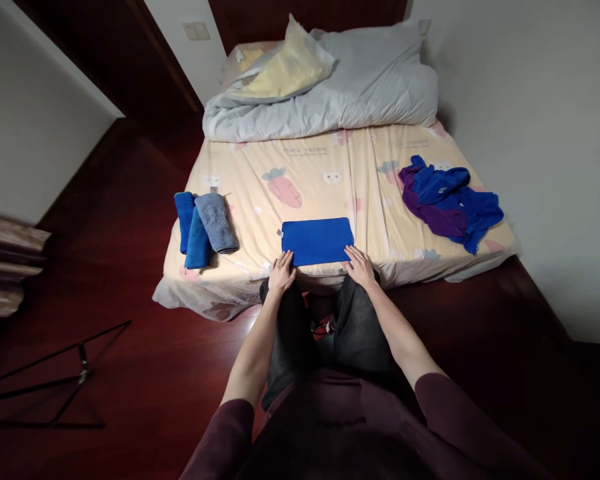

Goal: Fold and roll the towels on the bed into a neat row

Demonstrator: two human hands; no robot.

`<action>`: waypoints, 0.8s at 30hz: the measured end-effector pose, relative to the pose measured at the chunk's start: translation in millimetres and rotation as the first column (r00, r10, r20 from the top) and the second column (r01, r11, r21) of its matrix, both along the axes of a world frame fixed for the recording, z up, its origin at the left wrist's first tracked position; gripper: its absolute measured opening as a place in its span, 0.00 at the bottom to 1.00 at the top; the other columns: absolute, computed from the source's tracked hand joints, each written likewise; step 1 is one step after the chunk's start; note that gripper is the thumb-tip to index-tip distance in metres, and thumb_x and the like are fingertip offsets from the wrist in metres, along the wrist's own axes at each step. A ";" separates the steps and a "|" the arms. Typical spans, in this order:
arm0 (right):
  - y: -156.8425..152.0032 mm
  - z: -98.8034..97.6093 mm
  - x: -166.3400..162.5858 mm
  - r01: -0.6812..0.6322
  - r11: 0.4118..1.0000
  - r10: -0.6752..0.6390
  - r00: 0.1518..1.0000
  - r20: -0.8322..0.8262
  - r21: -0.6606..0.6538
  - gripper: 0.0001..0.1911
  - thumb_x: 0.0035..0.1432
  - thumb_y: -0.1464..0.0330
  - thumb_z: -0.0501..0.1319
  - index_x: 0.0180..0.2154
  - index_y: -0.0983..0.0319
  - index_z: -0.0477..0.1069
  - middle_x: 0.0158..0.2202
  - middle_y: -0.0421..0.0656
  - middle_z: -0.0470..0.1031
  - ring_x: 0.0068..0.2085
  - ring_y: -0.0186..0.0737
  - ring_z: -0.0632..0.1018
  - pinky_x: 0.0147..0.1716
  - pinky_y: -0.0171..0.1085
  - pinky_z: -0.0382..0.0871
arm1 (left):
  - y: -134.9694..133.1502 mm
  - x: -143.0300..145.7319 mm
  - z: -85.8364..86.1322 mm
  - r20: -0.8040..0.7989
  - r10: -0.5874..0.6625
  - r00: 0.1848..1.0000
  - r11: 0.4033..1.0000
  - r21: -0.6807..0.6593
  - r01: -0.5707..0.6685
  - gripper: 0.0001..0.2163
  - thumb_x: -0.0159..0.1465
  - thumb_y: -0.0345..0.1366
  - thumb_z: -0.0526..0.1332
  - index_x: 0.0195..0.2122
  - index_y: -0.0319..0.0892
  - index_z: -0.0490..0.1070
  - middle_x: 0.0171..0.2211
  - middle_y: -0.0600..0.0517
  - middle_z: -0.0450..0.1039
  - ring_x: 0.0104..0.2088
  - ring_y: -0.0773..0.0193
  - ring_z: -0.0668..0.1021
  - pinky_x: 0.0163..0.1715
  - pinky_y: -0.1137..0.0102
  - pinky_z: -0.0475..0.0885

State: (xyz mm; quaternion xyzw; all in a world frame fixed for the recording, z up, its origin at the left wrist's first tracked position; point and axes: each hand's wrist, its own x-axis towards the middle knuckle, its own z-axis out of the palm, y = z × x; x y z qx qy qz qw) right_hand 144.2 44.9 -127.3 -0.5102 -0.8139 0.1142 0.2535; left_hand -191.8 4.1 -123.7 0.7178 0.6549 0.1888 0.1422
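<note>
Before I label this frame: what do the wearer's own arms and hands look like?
Left hand and right hand: bare human hands, no gloves, cables or watch visible. Left sleeve and right sleeve: short, dark maroon, forearms uncovered. No markings seen on either sleeve; rings too small to tell.

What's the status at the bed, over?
Left hand, right hand at near corners of blue cloth. Cloth flat on bed. Rolled towels to its left, crumpled cloths to its right, both apart.
</note>
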 end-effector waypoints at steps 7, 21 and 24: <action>12.7 -9.7 -5.3 0.068 0.998 -0.069 0.996 -0.056 -0.013 0.29 0.63 0.78 0.54 0.64 0.61 0.72 0.65 0.47 0.73 0.67 0.46 0.71 0.69 0.51 0.63 | 10.2 -5.2 -8.9 0.137 0.044 0.990 0.995 0.082 -0.055 0.30 0.63 0.24 0.54 0.67 0.43 0.68 0.67 0.45 0.69 0.69 0.52 0.68 0.69 0.52 0.62; 15.4 -10.3 2.4 0.059 0.997 -0.054 0.993 -0.105 0.050 0.27 0.63 0.80 0.51 0.59 0.62 0.75 0.60 0.49 0.78 0.65 0.46 0.74 0.66 0.50 0.65 | 9.6 -15.8 -10.2 0.314 0.038 0.949 0.984 0.156 -0.091 0.31 0.55 0.20 0.52 0.59 0.41 0.75 0.57 0.42 0.77 0.61 0.50 0.75 0.65 0.53 0.69; 13.5 -10.3 3.6 0.082 0.995 -0.076 0.991 -0.114 0.053 0.25 0.64 0.79 0.52 0.58 0.63 0.75 0.59 0.51 0.78 0.63 0.47 0.75 0.65 0.49 0.65 | 8.6 -18.3 -13.0 0.346 0.067 0.936 0.981 0.149 -0.125 0.29 0.56 0.21 0.52 0.58 0.42 0.75 0.55 0.43 0.78 0.59 0.49 0.76 0.63 0.52 0.70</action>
